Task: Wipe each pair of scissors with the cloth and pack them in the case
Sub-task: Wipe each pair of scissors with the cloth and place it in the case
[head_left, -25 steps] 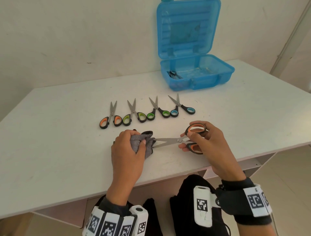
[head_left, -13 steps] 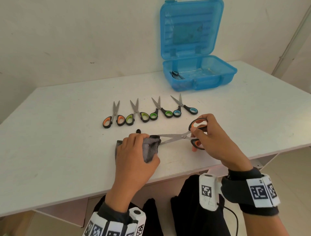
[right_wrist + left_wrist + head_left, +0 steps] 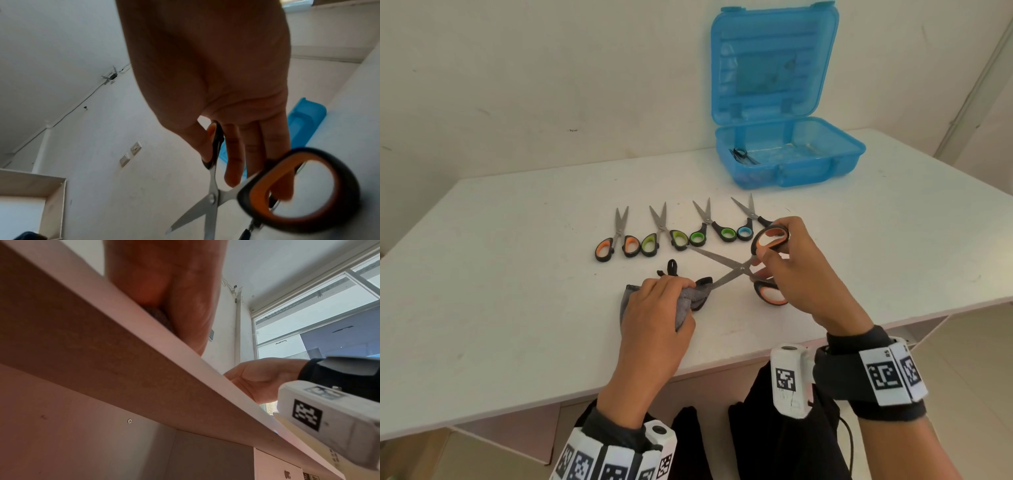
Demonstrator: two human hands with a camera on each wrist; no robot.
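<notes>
My right hand [image 3: 787, 263] grips the handles of large orange-and-black scissors [image 3: 736, 269], whose blades stand wide apart. In the right wrist view the same scissors [image 3: 213, 194] hang below my fingers [image 3: 234, 162]. My left hand [image 3: 661, 301] holds a bunched grey cloth [image 3: 697, 294] on the table, folded around the tip of the lower blade. The upper blade points left toward the row of scissors. A blue plastic case [image 3: 791, 157] stands with its lid up at the back right, with one dark pair of scissors [image 3: 743, 155] inside.
Several small scissors [image 3: 616, 236] with orange, green and blue handles lie in a row behind my hands. A small black loop [image 3: 672, 266] lies just behind the cloth. The white table's front edge [image 3: 722, 363] runs under my wrists. A wall stands behind the table.
The scissors' blades have spread from almost together to wide apart. My right hand has risen and shifted back toward the row. My left hand keeps the cloth on the lower blade.
</notes>
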